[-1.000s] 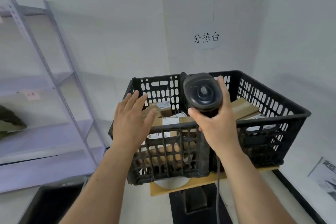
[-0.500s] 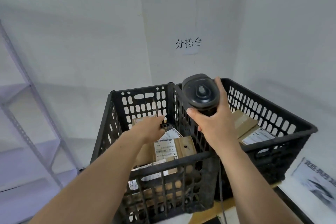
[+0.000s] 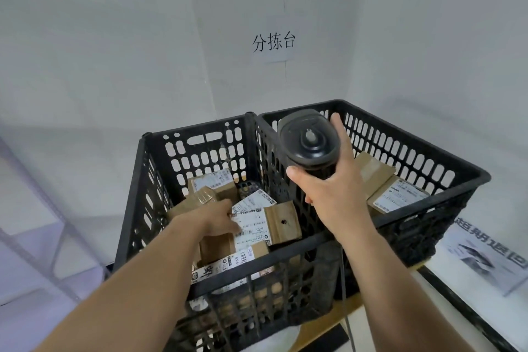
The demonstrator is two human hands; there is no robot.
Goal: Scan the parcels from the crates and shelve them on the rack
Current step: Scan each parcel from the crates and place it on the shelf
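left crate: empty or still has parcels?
Still has parcels. The left crate holds several labelled cardboard parcels, with the left hand reaching among them.

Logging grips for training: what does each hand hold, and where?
Right hand grips the scanner below its head. Left hand touches a parcel; grip unclear.

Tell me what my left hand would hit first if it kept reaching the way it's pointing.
Most likely the labelled box in the left crate: the left hand points down into the pile and its fingers already seem to touch that box's white label, though depth is unclear.
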